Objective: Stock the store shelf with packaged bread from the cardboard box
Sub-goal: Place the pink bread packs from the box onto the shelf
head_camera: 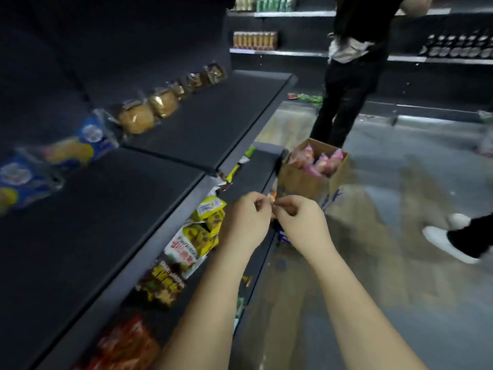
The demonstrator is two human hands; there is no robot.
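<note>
Both hands pinched together mid-frame, left hand [246, 218], right hand [298, 220], on something tiny, unclear; cardboard box [306, 180] just beyond, upper right, nearer right hand.

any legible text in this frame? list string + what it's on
None can be read with confidence.
Yellow snack bags: printed label, blurred.
White and red bag: large red characters, too blurred to read.
Dark bag: yellow lettering, smeared.
Blue packages: round logo, unreadable.
Cardboard box: blue marks low on its side, unreadable.
</note>
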